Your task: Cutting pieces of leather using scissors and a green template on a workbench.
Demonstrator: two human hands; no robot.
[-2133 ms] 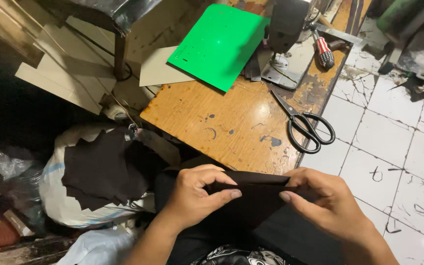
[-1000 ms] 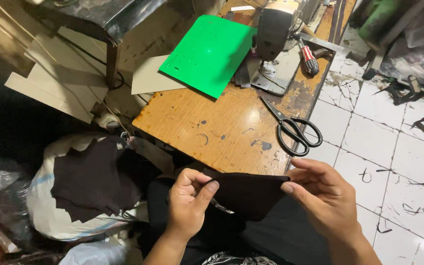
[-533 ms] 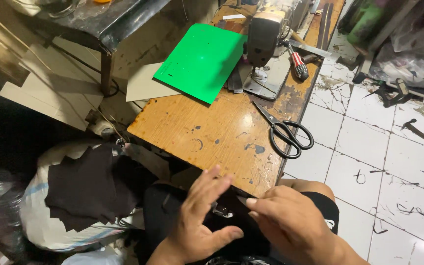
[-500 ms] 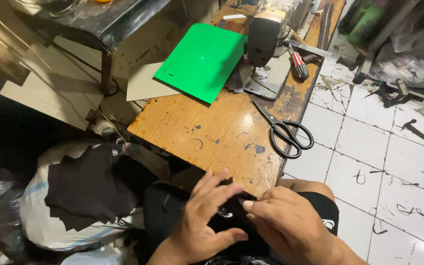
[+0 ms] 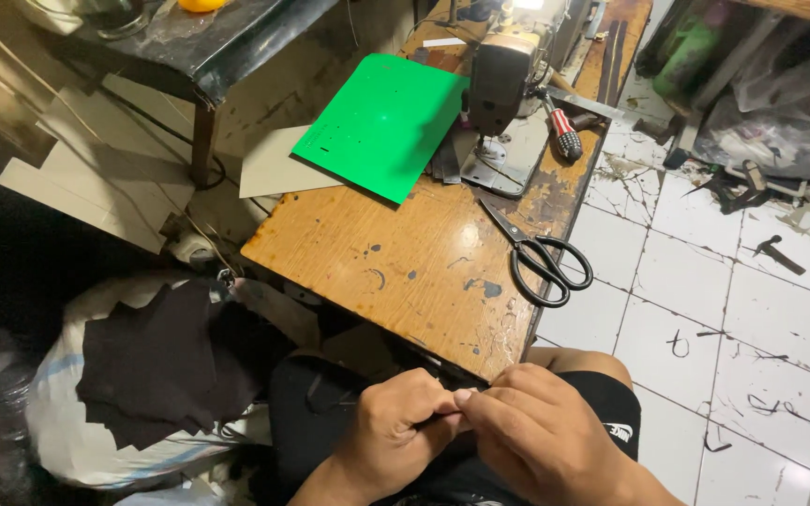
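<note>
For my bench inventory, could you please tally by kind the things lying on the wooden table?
Green sheet: 1
Scissors: 1
Screwdriver: 1
Sewing machine: 1
Total: 4

A small dark piece of material (image 5: 428,424), mostly hidden, lies pinched between both hands, near, just below the wooden table's edge.

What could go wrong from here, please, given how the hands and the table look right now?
The scissors lie at the wooden table edge, above the tiled floor; a nudge might drop them. Both the left hand and right hand pinch something dark and hidden low on the lap, so the grip might slip unseen.
</note>
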